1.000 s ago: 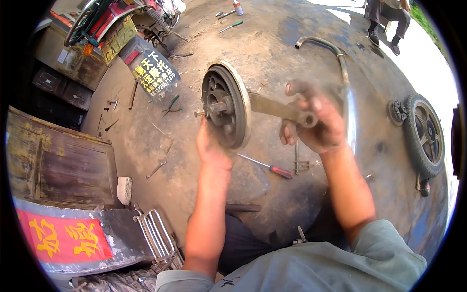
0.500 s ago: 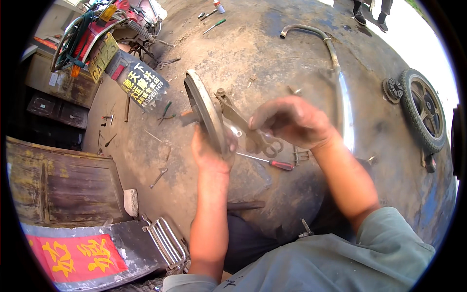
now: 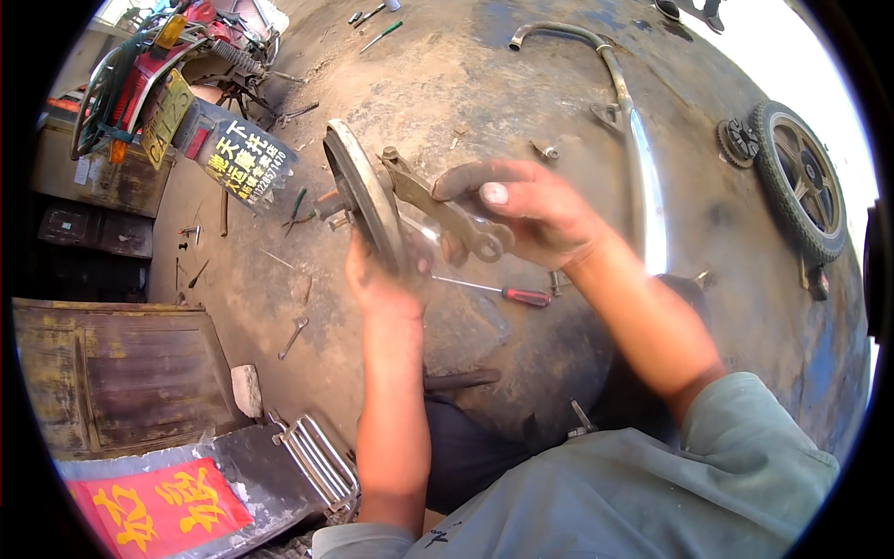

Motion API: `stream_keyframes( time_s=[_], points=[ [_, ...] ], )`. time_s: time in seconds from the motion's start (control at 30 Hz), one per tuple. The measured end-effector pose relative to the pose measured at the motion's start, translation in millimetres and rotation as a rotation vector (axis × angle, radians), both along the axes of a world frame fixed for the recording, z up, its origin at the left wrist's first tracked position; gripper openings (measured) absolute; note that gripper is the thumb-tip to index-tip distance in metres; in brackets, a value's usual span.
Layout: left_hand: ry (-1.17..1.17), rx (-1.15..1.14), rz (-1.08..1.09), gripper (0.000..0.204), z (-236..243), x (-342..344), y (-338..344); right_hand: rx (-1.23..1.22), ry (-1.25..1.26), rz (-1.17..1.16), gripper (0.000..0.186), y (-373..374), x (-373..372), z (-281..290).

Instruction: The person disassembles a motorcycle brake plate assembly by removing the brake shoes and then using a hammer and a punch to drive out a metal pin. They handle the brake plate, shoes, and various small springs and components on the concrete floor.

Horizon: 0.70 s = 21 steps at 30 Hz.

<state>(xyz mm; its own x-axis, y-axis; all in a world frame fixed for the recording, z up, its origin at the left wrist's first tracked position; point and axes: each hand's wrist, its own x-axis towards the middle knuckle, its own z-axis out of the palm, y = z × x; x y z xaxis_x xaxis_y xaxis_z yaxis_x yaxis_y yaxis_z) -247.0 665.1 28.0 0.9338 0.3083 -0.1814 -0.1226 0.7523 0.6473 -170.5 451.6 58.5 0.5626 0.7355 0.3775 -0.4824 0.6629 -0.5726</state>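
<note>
My left hand (image 3: 385, 287) holds a round metal brake plate (image 3: 376, 207) on edge, gripping it by its lower part. From the plate's right side juts a flat metal brake arm (image 3: 445, 212) with a bolt at its top and a ring-shaped lower end. My right hand (image 3: 535, 210) is curled against this arm, its fingertips on the upper edge. Part of its grip is hidden. Below the plate, a screwdriver (image 3: 523, 296) with a red and black handle lies on the floor.
A bent exhaust pipe (image 3: 637, 140) lies ahead to the right, with a spoked wheel (image 3: 803, 182) and a sprocket hub (image 3: 738, 143) beyond. A red motorcycle (image 3: 140, 88) stands far left, near a wooden cabinet (image 3: 140, 368). A wrench (image 3: 292, 338) and pliers (image 3: 296, 210) lie left.
My right hand, blurred and beside the arm before, has come left and closed against it. The plate and both hands have shifted slightly left in view, along with the whole scene.
</note>
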Motion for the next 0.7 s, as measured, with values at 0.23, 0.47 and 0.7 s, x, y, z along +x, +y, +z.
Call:
stream_keyframes(
  time_s=[0.23, 0.47, 0.7],
  points=[
    [0.144, 0.008, 0.113, 0.035, 13, 4, -7, 0.014, 0.049, -0.047, 0.048, -5, 15, -8],
    [0.062, 0.058, 0.173, 0.039, 14, 11, 0, 0.021, 0.049, -0.010, 0.050, 0, 16, -11],
    [0.095, 0.028, 0.271, 0.037, 24, 11, -3, -0.073, -0.044, -0.008, 0.044, 11, 10, -16]
  ],
)
